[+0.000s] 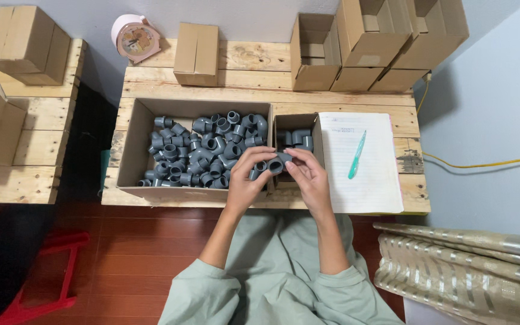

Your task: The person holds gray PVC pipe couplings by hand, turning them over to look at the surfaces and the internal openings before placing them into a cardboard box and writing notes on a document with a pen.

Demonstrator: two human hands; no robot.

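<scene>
Both hands, left hand [245,180] and right hand [309,177], are closing fingers around grey pipe fittings [275,162], gripping them just above small carton [290,123], right of big carton [129,150].

A pale wooden pallet worktop [242,60] stands against a grey wall [260,12], with a second pallet [37,150] just beside it on the left, a dark gap between them. The floor [139,241] is reddish-brown boards, with a red metal frame [49,271] lying at lower left and rolled striped fabric [452,265] at lower right. A yellow cable [482,164] runs across the pale grey surface on the right, and the light is soft and even.
</scene>
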